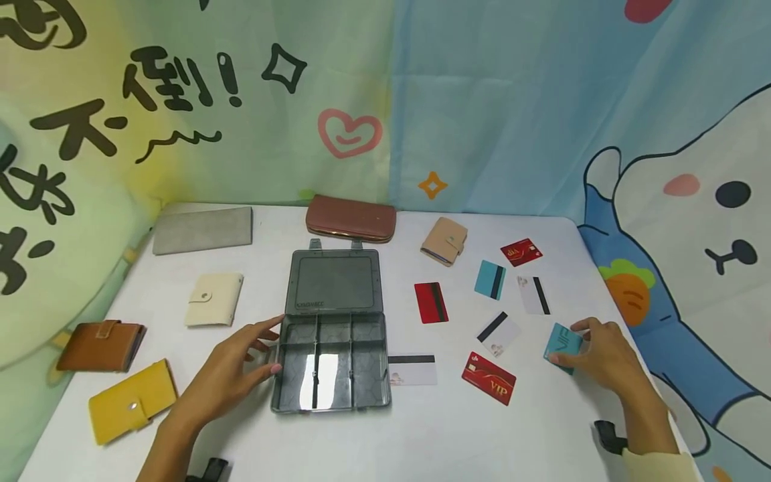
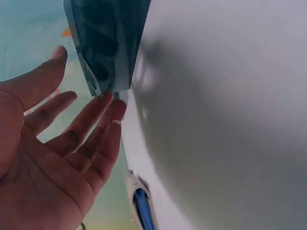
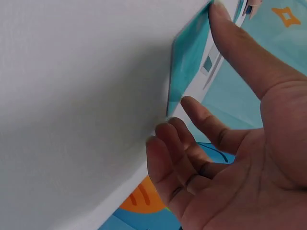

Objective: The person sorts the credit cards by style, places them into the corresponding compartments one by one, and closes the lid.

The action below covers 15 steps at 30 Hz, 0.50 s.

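Note:
A grey translucent plastic case (image 1: 334, 281) lies with its lid folded back, its divided compartments facing up. At its left side is my left hand (image 1: 225, 375), thumb and forefinger tips by the side wall. The left wrist view shows the case (image 2: 103, 43) just beyond loosely bent fingers. On the far right, my right hand (image 1: 611, 358) pinches a teal VIP card (image 1: 561, 345) between thumb and fingers. In the right wrist view, the thumb is at one end of this card (image 3: 189, 60) and the forefinger near the other.
Between case and right hand lie red cards (image 1: 489, 378), another teal card (image 1: 486, 278) and white striped cards (image 1: 412, 369). Wallets stand around: yellow (image 1: 132, 402), brown (image 1: 99, 348), cream (image 1: 212, 301), grey (image 1: 201, 229), dark brown (image 1: 351, 217) and tan (image 1: 444, 241). A printed curtain (image 1: 482, 100) hangs behind.

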{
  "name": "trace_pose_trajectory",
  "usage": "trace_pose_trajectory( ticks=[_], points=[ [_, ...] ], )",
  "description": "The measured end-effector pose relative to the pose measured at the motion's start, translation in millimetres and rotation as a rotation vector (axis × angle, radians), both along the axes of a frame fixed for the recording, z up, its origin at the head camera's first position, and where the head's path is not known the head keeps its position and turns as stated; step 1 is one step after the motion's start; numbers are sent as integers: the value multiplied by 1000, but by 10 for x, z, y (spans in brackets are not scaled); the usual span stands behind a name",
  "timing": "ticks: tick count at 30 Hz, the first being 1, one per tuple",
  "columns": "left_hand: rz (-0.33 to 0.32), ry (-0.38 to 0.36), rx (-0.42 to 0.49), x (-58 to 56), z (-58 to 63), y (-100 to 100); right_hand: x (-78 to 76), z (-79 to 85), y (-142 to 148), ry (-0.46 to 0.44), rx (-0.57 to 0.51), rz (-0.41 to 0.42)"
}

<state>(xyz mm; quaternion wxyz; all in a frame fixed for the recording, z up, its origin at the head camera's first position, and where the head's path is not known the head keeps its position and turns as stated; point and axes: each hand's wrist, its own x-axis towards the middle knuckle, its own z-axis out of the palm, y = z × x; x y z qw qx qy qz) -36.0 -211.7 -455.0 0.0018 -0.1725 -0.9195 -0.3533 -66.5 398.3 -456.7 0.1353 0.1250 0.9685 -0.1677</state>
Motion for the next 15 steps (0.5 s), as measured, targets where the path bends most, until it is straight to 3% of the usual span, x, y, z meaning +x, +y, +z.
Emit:
trace_pose_trajectory(
  ticks=[8, 15],
  points=[
    [5, -39, 85, 62, -97, 43, -31, -71, 8, 106, -59, -12],
    [5, -31, 72, 65, -127, 73, 74, 95, -312, 290, -212, 17]
  ],
)
